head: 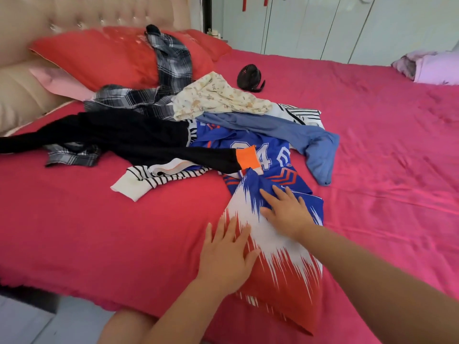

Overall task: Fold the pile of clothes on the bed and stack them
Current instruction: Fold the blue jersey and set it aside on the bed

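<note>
Lying nearest to the person, at the near edge of the bed, the red, white and blue garment is the piece in work, and its far end touches the blue numbered jersey at the front of the pile. Both hands lie on it with the fingers straight and spread, holding nothing. The left hand presses on its left border, partly on the pink cover, and the right hand rests further up, where the white goes into the blue. This looks like smoothing the cloth flat before a first fold, so the person seems to be at the very beginning of the task. No folded piece and no stack can be seen anywhere on the bed, so nothing appears finished. The rest of the clothes is one loose heap in the middle of the bed. A black garment with an orange cuff lies across the jersey, and a striped top comes out from under it. A grey-blue garment is on the right side and a cream printed piece on top. A plaid shirt trails up over the red pillow. All these, at least six pieces, are unfolded, and some are tangled, so they probably need to be pulled apart one by one. Behind the heap a small black fan lies on the cover, and some lilac bedding sits at the far right.
</note>
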{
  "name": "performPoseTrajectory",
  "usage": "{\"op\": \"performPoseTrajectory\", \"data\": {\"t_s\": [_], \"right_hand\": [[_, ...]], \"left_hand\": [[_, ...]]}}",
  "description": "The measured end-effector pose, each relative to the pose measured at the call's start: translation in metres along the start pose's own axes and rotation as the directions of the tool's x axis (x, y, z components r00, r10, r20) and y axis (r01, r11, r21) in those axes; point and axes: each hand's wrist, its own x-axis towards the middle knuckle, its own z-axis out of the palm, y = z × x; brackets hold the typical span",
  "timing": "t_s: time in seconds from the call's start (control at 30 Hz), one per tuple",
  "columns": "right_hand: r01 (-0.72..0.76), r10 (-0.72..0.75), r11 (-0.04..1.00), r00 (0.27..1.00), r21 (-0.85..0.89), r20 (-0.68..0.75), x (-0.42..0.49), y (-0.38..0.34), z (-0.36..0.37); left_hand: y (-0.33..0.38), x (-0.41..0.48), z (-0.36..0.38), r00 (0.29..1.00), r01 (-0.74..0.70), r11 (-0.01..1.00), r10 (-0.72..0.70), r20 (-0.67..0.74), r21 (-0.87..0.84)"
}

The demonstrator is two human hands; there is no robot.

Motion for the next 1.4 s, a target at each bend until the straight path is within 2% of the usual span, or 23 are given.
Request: {"op": "performPoseTrajectory", "data": {"t_s": [0.2, 0.4, 0.57, 0.63, 0.7, 0.8, 0.87, 1.0, 1.07, 1.23, 1.4], "right_hand": [[-0.026, 0.027, 1.000, 0.998, -0.012, 0.058, -0.005, 0.001, 0.021], [-0.027, 0.024, 0.999, 0.995, -0.030, -0.097, -0.032, 0.009, 0.013], [-0.256, 0.263, 0.964, 0.953, 0.066, -0.148, -0.077, 0.036, 0.012], [-0.341, 0.364, 0.920, 0.926, 0.193, -0.102, -0.090, 0.039, 0.013], [-0.369, 0.398, 0.892, 0.915, 0.260, -0.068, -0.097, 0.036, 0.016], [-0.362, 0.387, 0.910, 0.916, 0.200, -0.105, -0.100, 0.028, 0.021], [-0.343, 0.375, 0.913, 0.919, 0.222, -0.121, -0.097, 0.023, 0.023], [-0.320, 0.399, 0.839, 0.912, 0.439, -0.098, -0.096, 0.017, 0.020], [-0.288, 0.383, 0.829, 0.917, 0.480, -0.112, -0.097, 0.017, 0.017], [-0.224, 0.335, 0.863, 0.924, 0.453, -0.183, -0.098, 0.026, 0.005], [-0.193, 0.306, 0.892, 0.923, 0.408, -0.232, -0.108, 0.069, -0.026]], "left_hand": [[-0.010, -0.003, 0.009, 0.991, -0.006, 0.999, 0.000, 0.131, 0.046], [-0.006, 0.016, -0.006, 0.998, 0.060, 0.998, -0.060, 0.009, -0.024], [0.001, 0.046, -0.012, 0.983, 0.163, 0.985, -0.157, 0.097, -0.055], [0.003, 0.054, -0.013, 0.976, 0.183, 0.982, -0.178, 0.126, -0.036], [0.003, 0.061, -0.014, 0.981, 0.162, 0.986, -0.158, 0.116, -0.027], [-0.001, 0.070, -0.016, 0.981, 0.141, 0.976, -0.116, 0.155, -0.168], [-0.003, 0.074, -0.016, 0.983, 0.111, 0.967, -0.074, 0.166, -0.230], [-0.008, 0.074, -0.017, 0.984, 0.095, 0.928, -0.032, 0.177, -0.361], [-0.010, 0.073, -0.020, 0.985, 0.095, 0.893, -0.021, 0.171, -0.439], [-0.002, 0.068, -0.027, 0.987, 0.111, 0.761, -0.007, 0.163, -0.639], [0.044, 0.072, -0.027, 0.991, 0.107, 0.694, -0.019, 0.130, -0.712]]}}
